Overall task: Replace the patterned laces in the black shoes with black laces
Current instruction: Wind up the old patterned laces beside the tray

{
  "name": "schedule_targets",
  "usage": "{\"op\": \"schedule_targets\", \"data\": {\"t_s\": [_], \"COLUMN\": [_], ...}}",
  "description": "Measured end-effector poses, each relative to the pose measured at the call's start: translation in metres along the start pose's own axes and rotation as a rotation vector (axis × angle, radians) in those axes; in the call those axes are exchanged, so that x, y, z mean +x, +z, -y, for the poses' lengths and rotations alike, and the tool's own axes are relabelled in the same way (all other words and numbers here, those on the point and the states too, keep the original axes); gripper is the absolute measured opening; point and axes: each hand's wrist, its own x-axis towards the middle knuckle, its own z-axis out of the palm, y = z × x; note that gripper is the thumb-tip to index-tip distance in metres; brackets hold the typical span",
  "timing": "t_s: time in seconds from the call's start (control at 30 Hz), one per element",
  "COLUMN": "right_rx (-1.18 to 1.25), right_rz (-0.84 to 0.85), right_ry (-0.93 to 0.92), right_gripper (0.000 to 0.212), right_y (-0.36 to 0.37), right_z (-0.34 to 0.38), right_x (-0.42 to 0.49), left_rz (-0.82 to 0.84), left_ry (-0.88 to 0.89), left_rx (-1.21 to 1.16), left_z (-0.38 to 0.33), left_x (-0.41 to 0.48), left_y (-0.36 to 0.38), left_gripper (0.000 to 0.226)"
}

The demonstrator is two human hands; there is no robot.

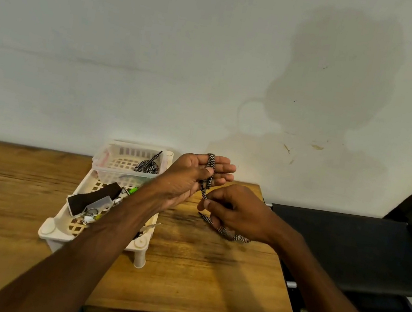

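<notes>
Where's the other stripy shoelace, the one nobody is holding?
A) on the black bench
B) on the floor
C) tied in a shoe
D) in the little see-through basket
D: the second patterned lace lies coiled in the clear basket at the far end of the white tray, while the left hand and right hand hold the first patterned lace.

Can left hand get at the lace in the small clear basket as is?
Probably yes: the basket, coiled lace inside, is open-topped and beside the left hand. But that hand holds a second lace.
</notes>
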Motion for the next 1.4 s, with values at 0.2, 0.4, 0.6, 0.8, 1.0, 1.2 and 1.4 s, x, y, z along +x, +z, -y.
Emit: {"op": "schedule_targets", "data": {"t_s": [0.2, 0.4, 0.6, 0.8, 1.0, 1.2, 1.4], "right_rx": [0.106, 0.151, 0.075, 0.064, -0.014, 0.374, 0.590], "right_rz": [-0.086, -0.335, -0.441, -0.165, -0.051, -0.116, -0.345], "right_ry": [-0.026, -0.052, 0.042, 0.095, -0.031, 0.005, 0.133], "right_gripper": [0.021, 0.019, 0.016, 0.022, 0.021, 0.026, 0.023], "right_y": [-0.018, -0.033, -0.025, 0.001, -0.002, -0.028, -0.039], "right_z": [0.001, -0.011, -0.031, -0.016, -0.001, 0.000, -0.011], "right_x": [-0.008, -0.011, -0.002, 0.002, 0.002, -0.010, -0.010], "left_rz": [0.010, 0.166, 0.317, 0.175, -0.027, 0.018, 0.295], "left_ry": [-0.087, -0.271, -0.241, -0.065, -0.024, -0.123, -0.285], "left_rx": [0.387, 0.295, 0.131, -0.200, -0.013, 0.328, 0.217], "left_z": [0.005, 0.000, -0.009, -0.009, -0.001, 0.000, -0.010], "left_x": [-0.001, -0.008, -0.015, -0.011, -0.003, -0.005, -0.017], "left_y": [0.004, 0.012, 0.014, 0.016, 0.005, 0.002, 0.007], "left_gripper": [0.035, 0.053, 0.047, 0.033, 0.031, 0.032, 0.053]}}
